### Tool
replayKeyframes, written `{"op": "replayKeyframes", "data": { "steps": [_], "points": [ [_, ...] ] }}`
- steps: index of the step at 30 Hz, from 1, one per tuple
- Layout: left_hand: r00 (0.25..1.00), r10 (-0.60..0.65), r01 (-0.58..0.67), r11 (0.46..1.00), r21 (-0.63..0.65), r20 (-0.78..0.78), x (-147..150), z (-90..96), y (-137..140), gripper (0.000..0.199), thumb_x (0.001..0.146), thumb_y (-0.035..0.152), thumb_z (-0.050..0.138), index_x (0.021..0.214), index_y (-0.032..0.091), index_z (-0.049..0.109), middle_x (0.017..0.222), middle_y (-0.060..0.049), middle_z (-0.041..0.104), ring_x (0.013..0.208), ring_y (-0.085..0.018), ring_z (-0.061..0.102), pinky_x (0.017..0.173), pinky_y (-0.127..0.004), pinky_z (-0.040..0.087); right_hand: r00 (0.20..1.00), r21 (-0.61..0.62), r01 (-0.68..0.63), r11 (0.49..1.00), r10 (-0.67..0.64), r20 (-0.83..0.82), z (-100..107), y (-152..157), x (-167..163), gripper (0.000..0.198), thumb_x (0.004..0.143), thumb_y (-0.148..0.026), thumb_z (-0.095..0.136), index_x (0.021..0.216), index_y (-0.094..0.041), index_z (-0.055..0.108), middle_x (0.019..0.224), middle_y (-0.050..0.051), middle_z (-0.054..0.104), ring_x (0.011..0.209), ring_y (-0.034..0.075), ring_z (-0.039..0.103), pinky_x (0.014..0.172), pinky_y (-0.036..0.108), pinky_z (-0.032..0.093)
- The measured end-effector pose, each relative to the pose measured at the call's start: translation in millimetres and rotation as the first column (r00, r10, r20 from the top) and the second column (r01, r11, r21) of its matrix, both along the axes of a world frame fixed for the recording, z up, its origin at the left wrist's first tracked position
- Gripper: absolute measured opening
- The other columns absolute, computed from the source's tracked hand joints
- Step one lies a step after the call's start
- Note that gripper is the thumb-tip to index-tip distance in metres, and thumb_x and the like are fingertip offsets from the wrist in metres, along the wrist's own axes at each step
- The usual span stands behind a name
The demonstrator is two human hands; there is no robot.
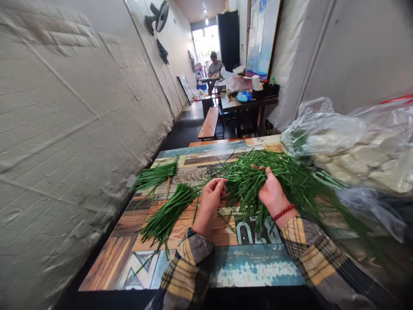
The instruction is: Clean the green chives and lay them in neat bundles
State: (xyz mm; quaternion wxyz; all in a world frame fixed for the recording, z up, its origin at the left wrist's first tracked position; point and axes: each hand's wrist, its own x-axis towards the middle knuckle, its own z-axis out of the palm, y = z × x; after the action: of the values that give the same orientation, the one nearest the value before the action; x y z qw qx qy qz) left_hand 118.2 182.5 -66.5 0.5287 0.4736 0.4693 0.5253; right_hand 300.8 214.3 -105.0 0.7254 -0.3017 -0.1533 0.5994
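Loose chives (243, 174) heap right of centre, their long axes mixed. The right hand (272, 193) cups some; the left hand (211, 200) pinches narrowly at the heap's edge, whether on a stalk I cannot tell. 2 chive bundles (169, 211) at centre left slant up-right. Bare worktop (258, 265) reaches its near edge, lower centre. At right, a clear plastic bag (325, 125) holds pale pieces (364, 161).

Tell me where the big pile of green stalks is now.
In the head view, the big pile of green stalks lies right of centre on the table, the right hand among them, between the left hand and the plastic bag.
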Motion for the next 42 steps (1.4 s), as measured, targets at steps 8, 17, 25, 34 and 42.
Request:
{"op": "replayKeyframes", "data": {
  "steps": [8, 17, 25, 34, 42],
  "points": [
    [0.992, -0.071, 0.076, 0.996, 0.047, -0.1, 13.8, -2.1, -4.8, 0.018, 0.068, 0.027, 0.072, 0.08, 0.015, 0.071, 0.07, -0.001, 0.063, 0.062, -0.01, 0.05, 0.058, -0.02, 0.039, 0.99, -0.049, -0.035, 0.998, 0.028, -0.135, 13.8, -6.9, -3.4, 0.026, 0.09, -0.042, 0.047, 0.074, -0.024, 0.056, 0.075, -0.003, 0.072, 0.076, 0.016, 0.069, 0.086, 0.041, 0.054],
    [0.959, -0.082, 0.106, 0.992, -0.075, 0.27, 16.0, 2.7, -8.4, 0.029, 0.065, 0.028, 0.077, 0.091, 0.016, 0.074, 0.075, -0.002, 0.066, 0.064, -0.009, 0.055, 0.064, -0.022, 0.043, 0.973, -0.103, -0.122, 0.987, 0.098, -0.208, 20.5, -17.1, -22.5, 0.028, 0.095, -0.039, 0.038, 0.079, -0.023, 0.055, 0.076, -0.004, 0.072, 0.069, 0.015, 0.067, 0.084, 0.039, 0.055],
    [0.931, 0.001, 0.013, 0.999, -0.038, 0.365, 3.0, 8.4, -3.9, 0.026, 0.067, 0.032, 0.075, 0.087, 0.016, 0.073, 0.071, -0.001, 0.061, 0.061, -0.007, 0.051, 0.057, -0.019, 0.04, 0.979, -0.109, -0.081, 0.991, 0.059, -0.194, 24.5, -17.1, -16.5, 0.027, 0.094, -0.038, 0.042, 0.076, -0.023, 0.056, 0.076, -0.003, 0.073, 0.069, 0.014, 0.068, 0.084, 0.038, 0.055],
    [0.991, 0.064, -0.071, 0.996, 0.055, 0.117, 4.5, 0.6, -0.8, 0.022, 0.066, 0.027, 0.075, 0.084, 0.016, 0.069, 0.069, 0.002, 0.059, 0.06, -0.007, 0.048, 0.058, -0.019, 0.039, 0.97, -0.136, -0.056, 0.989, 0.021, -0.243, 31.1, -16.5, -12.7, 0.038, 0.097, -0.035, 0.033, 0.071, -0.023, 0.057, 0.071, -0.001, 0.072, 0.07, 0.016, 0.068, 0.082, 0.039, 0.055],
    [0.997, -0.047, 0.046, 0.999, 0.026, 0.058, 16.6, 1.2, -8.6, 0.024, 0.069, 0.03, 0.073, 0.088, 0.016, 0.075, 0.079, -0.004, 0.071, 0.068, -0.013, 0.059, 0.065, -0.025, 0.045, 0.974, -0.112, -0.086, 0.99, 0.06, -0.218, 28.8, -20.2, -23.3, 0.031, 0.096, -0.035, 0.038, 0.076, -0.022, 0.059, 0.075, -0.001, 0.073, 0.07, 0.014, 0.067, 0.078, 0.034, 0.056]
  ]
}}
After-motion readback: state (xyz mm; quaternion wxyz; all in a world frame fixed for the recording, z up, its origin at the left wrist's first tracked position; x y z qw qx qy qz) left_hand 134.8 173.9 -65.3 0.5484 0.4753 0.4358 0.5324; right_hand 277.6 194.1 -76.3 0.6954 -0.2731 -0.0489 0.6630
